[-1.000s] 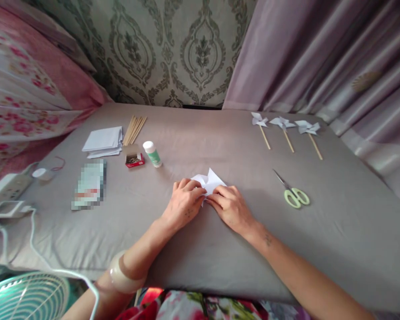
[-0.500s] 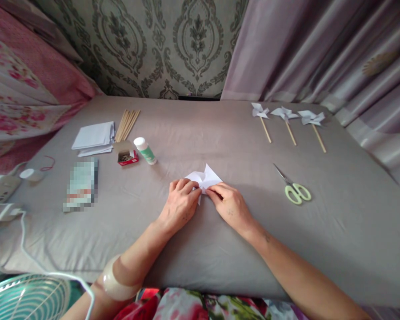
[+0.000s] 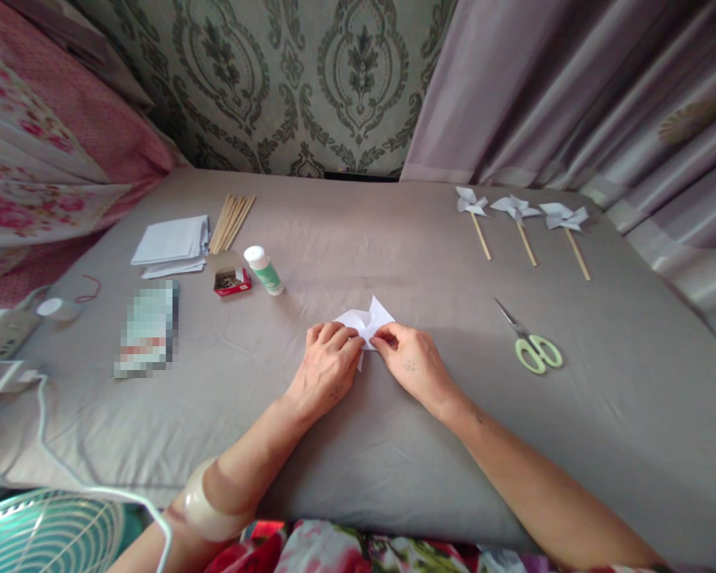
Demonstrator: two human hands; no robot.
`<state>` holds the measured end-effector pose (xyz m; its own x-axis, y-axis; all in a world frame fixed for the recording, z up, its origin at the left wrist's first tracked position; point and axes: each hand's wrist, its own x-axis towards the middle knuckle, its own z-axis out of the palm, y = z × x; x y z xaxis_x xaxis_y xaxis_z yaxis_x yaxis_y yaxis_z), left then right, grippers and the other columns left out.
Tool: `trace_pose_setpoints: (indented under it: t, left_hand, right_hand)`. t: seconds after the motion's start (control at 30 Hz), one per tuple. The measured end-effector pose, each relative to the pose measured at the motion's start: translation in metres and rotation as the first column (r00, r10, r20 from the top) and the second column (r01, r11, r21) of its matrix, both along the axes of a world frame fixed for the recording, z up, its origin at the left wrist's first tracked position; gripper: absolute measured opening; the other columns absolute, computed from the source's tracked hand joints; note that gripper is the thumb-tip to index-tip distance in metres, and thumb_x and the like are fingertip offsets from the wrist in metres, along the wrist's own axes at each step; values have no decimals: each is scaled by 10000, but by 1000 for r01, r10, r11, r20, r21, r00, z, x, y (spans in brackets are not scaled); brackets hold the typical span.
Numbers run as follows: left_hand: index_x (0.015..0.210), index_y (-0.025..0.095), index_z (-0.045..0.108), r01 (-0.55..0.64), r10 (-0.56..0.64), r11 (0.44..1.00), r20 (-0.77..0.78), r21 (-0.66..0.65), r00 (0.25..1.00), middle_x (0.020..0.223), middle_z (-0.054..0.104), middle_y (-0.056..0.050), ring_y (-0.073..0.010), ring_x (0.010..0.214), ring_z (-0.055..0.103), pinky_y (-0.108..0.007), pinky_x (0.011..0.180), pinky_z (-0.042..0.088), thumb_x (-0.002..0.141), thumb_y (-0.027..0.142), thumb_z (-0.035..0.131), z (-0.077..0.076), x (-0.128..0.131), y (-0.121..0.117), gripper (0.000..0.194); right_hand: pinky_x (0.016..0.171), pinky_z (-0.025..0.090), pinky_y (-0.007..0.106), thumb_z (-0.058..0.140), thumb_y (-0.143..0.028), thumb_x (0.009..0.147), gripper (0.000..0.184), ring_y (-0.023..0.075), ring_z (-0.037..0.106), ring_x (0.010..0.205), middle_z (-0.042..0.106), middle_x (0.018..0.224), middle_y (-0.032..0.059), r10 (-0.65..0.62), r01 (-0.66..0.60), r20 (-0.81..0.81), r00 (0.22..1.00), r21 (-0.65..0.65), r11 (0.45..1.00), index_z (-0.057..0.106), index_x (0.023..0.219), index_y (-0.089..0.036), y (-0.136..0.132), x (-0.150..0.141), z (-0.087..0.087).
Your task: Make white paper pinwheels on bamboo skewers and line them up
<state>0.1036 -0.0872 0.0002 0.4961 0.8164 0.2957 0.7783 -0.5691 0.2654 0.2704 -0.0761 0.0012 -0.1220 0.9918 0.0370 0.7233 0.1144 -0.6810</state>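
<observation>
A white paper pinwheel (image 3: 363,320), without a stick in view, is between my hands at the middle of the cloth-covered surface. My left hand (image 3: 328,362) is closed on its left side, fingers curled over the paper near the centre. From the right, my right hand (image 3: 414,362) pinches the paper close to the middle with thumb and fingertips. One pointed blade stands up at the back, and another tip shows below the left fingers. The fingers hide the pinwheel's centre and much of its lower part.
Left of my hands are a glue stick (image 3: 265,271), a small red box of metal bits (image 3: 232,282), wooden sticks (image 3: 232,223) and folded white paper (image 3: 170,243). Green-handled scissors (image 3: 531,342) lie right. Three finished pinwheels (image 3: 516,208) rest back right. A power strip (image 3: 3,334) and fan (image 3: 48,529) are left.
My right fingertips have shifted slightly inward on the paper, and both hands keep hold of the pinwheel. The whole view has moved a little; the other objects lie as before.
</observation>
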Motion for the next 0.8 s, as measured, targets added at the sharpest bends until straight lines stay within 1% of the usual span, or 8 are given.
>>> trace_pose_setpoints:
  t: [0.3, 0.5, 0.67, 0.8]
  left_hand:
    - [1122, 243, 646, 25, -25, 1000, -19, -2, 1000, 1060, 655, -66, -238, 1002, 504, -417, 892, 346, 889, 160, 476, -4, -2, -1, 300]
    - [1111, 254, 651, 25, -25, 1000, -34, 11, 999, 1061, 648, -71, -236, 1007, 504, -423, 896, 351, 884, 154, 473, -4, -2, -1, 306]
    - [1100, 234, 654, 21, -20, 1000, -40, 16, 999, 1063, 650, -68, -238, 1006, 505, -421, 902, 353, 881, 149, 476, -5, -2, -1, 294]
    - [1105, 233, 648, 25, -24, 999, -44, 28, 999, 1063, 651, -66, -231, 995, 502, -415, 891, 352, 881, 157, 487, -5, -2, -1, 287]
  right_hand:
    - [652, 461, 284, 608, -232, 829, 87, 203, 688, 730, 742, 788, 40, -14, 14, 24, 1000, -30, 999, 692, 810, -219, 2, -2, 1]
    - [662, 458, 288, 607, -233, 835, 92, 207, 689, 740, 742, 792, 44, -8, 11, 46, 999, -55, 998, 694, 815, -213, 3, -3, 3]
    - [663, 456, 282, 607, -230, 836, 94, 206, 689, 747, 742, 794, 46, -11, 14, 52, 999, -58, 998, 697, 817, -209, 3, -4, 5]
    - [673, 451, 276, 602, -227, 838, 99, 202, 686, 759, 742, 808, 52, -15, 22, 73, 997, -92, 996, 697, 824, -203, 3, -5, 8]
